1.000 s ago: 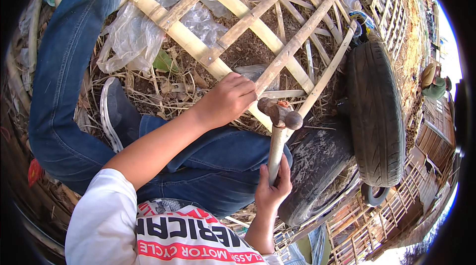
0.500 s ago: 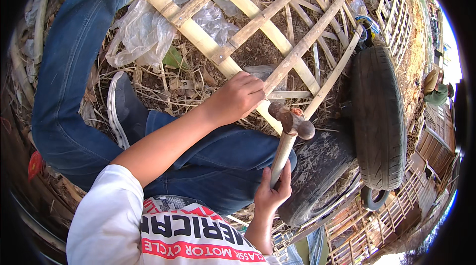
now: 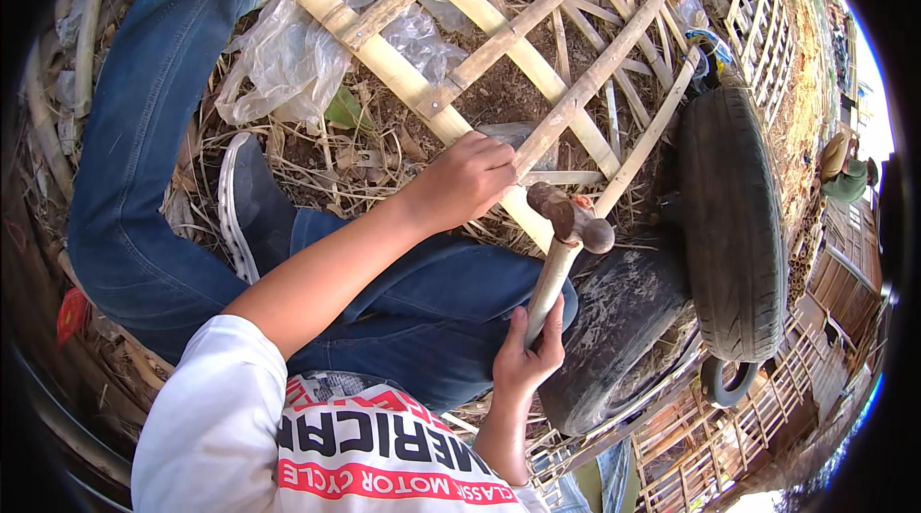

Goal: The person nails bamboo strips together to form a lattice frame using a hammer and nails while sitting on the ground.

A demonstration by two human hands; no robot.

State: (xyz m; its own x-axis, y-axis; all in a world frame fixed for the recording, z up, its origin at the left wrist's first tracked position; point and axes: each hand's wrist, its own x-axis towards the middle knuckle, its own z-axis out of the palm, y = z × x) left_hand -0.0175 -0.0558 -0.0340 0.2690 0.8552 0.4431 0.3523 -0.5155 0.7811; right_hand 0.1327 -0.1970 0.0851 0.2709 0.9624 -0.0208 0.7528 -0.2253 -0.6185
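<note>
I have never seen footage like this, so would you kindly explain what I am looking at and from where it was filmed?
The picture comes from a fisheye camera worn on a person's head, looking down, so straight edges bend. No machine is here, only two bare hands. The left hand rests on a bamboo lattice lying on straw-strewn ground. The right hand has its grip on the wooden handle of a hammer, whose head is beside the lattice. The person sits in blue jeans. A tyre lies to the right.

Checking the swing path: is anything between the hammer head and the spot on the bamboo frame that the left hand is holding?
Nothing visible stands between them. The hammer, gripped low on its handle by the right hand, has its head just right of the left hand on the bamboo frame. Only the left hand's own fingers lie close.
</note>
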